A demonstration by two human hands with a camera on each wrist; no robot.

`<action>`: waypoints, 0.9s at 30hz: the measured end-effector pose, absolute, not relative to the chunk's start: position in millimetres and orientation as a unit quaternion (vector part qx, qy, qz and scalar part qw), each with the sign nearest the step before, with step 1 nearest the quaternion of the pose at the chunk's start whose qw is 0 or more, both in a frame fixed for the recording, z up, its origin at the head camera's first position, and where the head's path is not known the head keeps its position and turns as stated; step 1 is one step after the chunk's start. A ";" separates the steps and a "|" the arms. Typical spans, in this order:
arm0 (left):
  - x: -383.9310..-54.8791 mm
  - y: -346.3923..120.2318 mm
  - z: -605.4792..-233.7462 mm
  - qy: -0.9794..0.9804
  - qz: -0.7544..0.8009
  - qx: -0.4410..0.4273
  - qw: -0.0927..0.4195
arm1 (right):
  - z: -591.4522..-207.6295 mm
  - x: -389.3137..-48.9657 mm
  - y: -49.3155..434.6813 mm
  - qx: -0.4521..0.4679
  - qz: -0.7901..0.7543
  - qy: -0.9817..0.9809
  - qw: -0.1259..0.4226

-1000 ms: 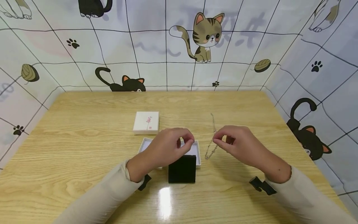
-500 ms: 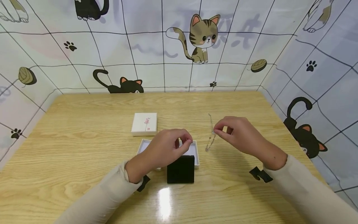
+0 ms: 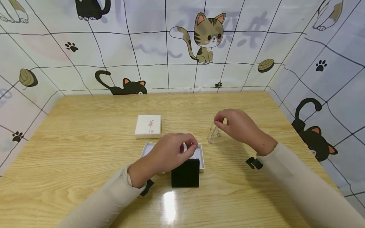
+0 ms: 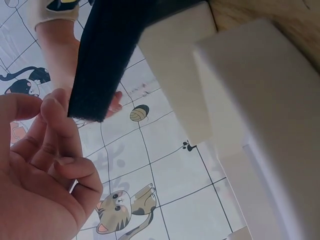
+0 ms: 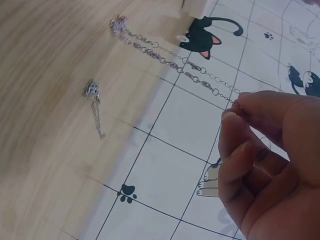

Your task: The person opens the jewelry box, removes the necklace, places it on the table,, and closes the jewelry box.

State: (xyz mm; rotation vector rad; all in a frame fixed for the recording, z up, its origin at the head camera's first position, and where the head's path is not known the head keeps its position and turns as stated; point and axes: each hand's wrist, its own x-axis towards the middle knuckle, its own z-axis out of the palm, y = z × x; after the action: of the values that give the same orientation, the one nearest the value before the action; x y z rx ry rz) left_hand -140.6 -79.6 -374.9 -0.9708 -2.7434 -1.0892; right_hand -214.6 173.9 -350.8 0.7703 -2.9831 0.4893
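My right hand (image 3: 238,126) pinches a thin silver necklace (image 5: 150,52) between thumb and fingertips. In the right wrist view two strands run from the pinch to a small heap, and a second bunch (image 5: 91,90) with a short tail lies on the wood. My left hand (image 3: 168,152) hovers over an open white box (image 3: 201,158), its fingers loosely bent and nothing visible between them. A square black pad (image 3: 185,173) stands upright in front of that box, its upper left corner overlapped by the left hand. The left wrist view shows the pad's edge beside the fingertips.
A white lid with a pink flower print (image 3: 148,126) lies on the wooden table (image 3: 85,142) behind the box. Cat-patterned cloth (image 3: 151,50) borders the table at the back and both sides.
My right hand has moved away from me and slightly left, gathering the necklace, which now hangs in shorter strands below it. My left hand, the pad and the box have stayed put.
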 end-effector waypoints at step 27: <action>-141.3 -82.4 -374.1 -0.896 -0.320 -0.307 -0.031 | -393.8 -306.7 156.5 0.162 0.072 -0.983 -0.055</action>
State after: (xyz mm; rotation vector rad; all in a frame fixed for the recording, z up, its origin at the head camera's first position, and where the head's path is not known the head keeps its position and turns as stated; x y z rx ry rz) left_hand -141.3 -82.4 -374.1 -0.9844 -2.8704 -1.0243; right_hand -306.7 156.5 -393.8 0.5280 -3.1998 0.2353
